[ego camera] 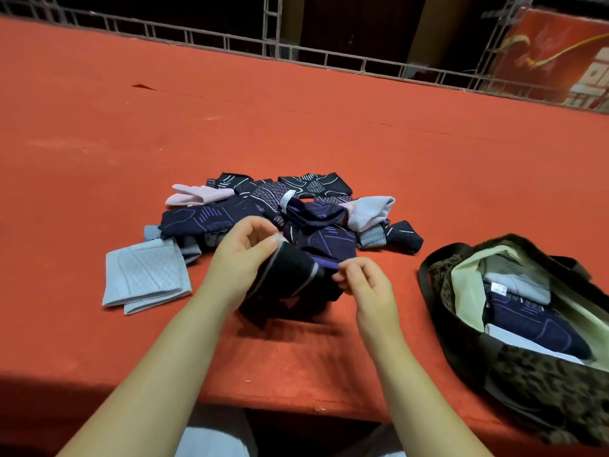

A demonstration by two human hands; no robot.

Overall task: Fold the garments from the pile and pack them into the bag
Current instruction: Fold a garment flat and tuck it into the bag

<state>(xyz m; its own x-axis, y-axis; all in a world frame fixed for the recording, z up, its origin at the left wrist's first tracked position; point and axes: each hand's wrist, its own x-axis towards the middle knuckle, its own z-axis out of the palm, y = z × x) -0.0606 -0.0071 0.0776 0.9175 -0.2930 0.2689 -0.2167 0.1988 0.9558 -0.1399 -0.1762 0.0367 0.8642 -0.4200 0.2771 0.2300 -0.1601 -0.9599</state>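
Orange-red worktop (296, 127) bounded at the far edge by a metal lattice railing (329, 57). Left hand (242, 255) grips one edge of a dark garment (290, 285) with a purple band; right hand (362, 278) pinches the opposite edge, holding it just above the worktop before the garment pile (296, 209). A folded grey garment (145, 278) lies left. The leopard-print bag (540, 374), right, holds what appear to be folded garments.

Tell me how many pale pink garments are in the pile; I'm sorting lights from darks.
2: one pink garment lies at the pile's far left edge, another pink garment at its right side beside dark pieces. More may be buried underneath.
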